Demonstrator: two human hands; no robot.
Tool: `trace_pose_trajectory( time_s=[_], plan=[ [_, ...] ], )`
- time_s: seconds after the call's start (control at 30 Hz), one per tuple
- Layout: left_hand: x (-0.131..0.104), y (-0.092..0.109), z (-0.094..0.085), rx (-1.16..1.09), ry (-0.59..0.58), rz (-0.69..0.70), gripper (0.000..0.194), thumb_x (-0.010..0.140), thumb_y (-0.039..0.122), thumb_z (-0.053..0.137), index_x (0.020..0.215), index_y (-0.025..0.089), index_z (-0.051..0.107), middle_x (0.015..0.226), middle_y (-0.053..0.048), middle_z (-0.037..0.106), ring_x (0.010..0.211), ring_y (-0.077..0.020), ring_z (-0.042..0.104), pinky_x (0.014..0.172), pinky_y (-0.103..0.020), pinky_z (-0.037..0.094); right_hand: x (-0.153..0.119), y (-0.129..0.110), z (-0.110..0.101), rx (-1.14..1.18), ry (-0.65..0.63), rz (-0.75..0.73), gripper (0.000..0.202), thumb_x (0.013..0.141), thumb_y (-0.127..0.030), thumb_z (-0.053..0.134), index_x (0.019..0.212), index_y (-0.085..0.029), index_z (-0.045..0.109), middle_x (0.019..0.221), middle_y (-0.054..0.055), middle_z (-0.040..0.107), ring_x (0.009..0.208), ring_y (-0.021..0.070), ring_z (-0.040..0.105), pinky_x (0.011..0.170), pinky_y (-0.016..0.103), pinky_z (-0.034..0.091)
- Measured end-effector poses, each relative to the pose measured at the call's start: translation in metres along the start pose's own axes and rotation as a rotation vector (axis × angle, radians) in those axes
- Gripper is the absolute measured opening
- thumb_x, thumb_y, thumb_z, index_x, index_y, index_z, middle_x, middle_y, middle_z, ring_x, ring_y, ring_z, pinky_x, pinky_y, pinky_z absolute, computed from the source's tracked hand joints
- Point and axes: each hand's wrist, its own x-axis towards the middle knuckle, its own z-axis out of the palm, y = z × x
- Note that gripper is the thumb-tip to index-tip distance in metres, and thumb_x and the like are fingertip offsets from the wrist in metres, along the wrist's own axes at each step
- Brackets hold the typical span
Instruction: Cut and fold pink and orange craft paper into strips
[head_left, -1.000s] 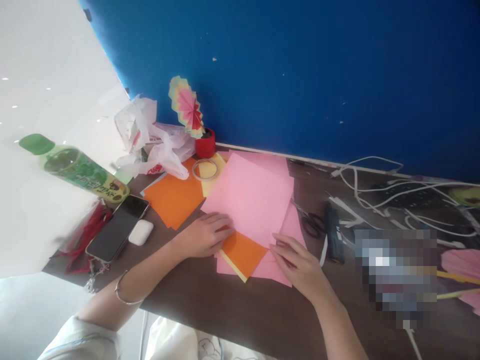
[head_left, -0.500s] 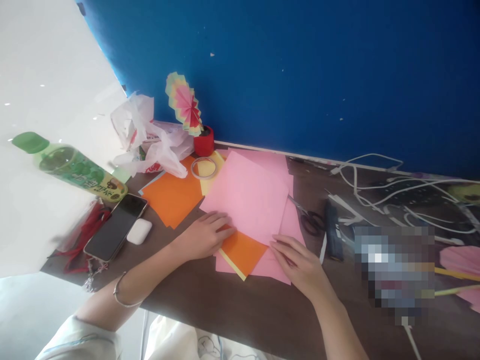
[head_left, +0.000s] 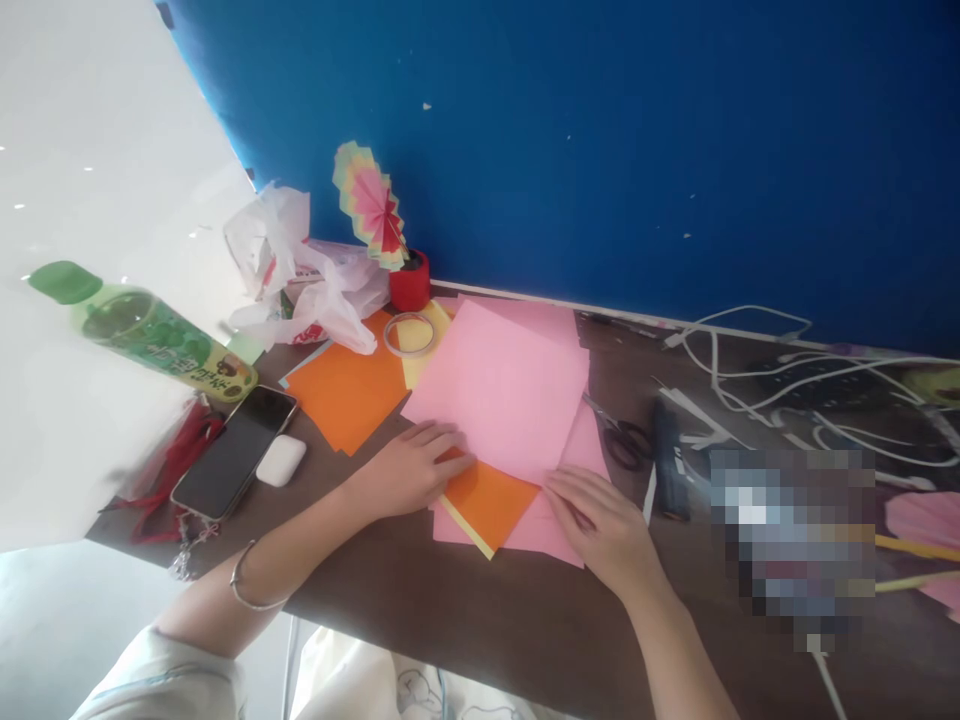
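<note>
Left grip (head_left: 412, 468): fingers loosely bent, pressed down on the near-left side of the top pink sheet (head_left: 506, 385), thumb over the left end of the orange paper (head_left: 496, 503); unclenched. Right grip (head_left: 607, 520): fingers close together, tips touching the right corner of the orange paper, where it met the pink; could not tell whether the corner was pinched. The orange paper lay between the two grips, along the near edge of the top pink sheet, with yellow paper (head_left: 466, 528) edging its lower left side. All of these rested over more pink paper (head_left: 556, 545) on the desk (head_left: 450, 620).

Counts. Pink sheets: at least three, overlapping; exact number unclear. Orange sheets (head_left: 346, 390) beyond the left grip: at least two, stacked. Tape ring (head_left: 409, 336): one, partly over a yellow sheet (head_left: 429, 358). Scissors (head_left: 626, 445): one pair, right of the pink stack, tips at its edge. Phone (head_left: 235, 452): one. White case (head_left: 281, 461): one, just beside the phone. Green bottle (head_left: 161, 340): one, tilted in view. Red pot (head_left: 410, 283): one, at the back, holding one pleated paper flower (head_left: 371, 207). White cables (head_left: 750, 395): several, tangled at far right.
</note>
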Motion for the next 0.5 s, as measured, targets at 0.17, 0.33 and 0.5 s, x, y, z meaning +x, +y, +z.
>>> trace_pose_trajectory(
  time_s=[0.17, 0.33, 0.5],
  plan=[
    [0.0001, 0.0005, -0.0013, 0.029, -0.026, 0.01, 0.042, 0.078, 0.011, 0.052, 0.12, 0.02, 0.05, 0.124, -0.012, 0.051, 0.123, -0.0266, 0.042, 0.104, -0.043, 0.035, 0.0014, -0.0003, 0.0022, 0.023, 0.036, 0.011, 0.012, 0.08, -0.016, 0.058, 0.088, -0.02, 0.066, 0.083, 0.005, 0.071, 0.079, 0.0185, 0.064, 0.075, 0.034, 0.055],
    [0.0006, 0.0002, -0.0012, 0.027, -0.007, 0.009, 0.04, 0.079, 0.012, 0.05, 0.118, 0.019, 0.051, 0.123, -0.011, 0.053, 0.122, -0.0265, 0.043, 0.104, -0.043, 0.036, 0.0, 0.0009, 0.0042, 0.006, 0.061, 0.049, 0.011, 0.08, -0.017, 0.059, 0.087, -0.02, 0.067, 0.081, 0.005, 0.071, 0.077, 0.0192, 0.064, 0.073, 0.036, 0.054],
    [-0.0004, -0.0023, 0.001, -0.017, 0.12, -0.044, 0.028, 0.083, 0.014, 0.043, 0.107, 0.013, 0.058, 0.111, -0.01, 0.061, 0.109, -0.0207, 0.055, 0.093, -0.034, 0.046, -0.0009, 0.0034, 0.002, 0.05, -0.025, 0.023, 0.012, 0.082, -0.019, 0.056, 0.087, -0.02, 0.067, 0.087, 0.006, 0.071, 0.083, 0.0199, 0.065, 0.077, 0.037, 0.054]
  ],
)
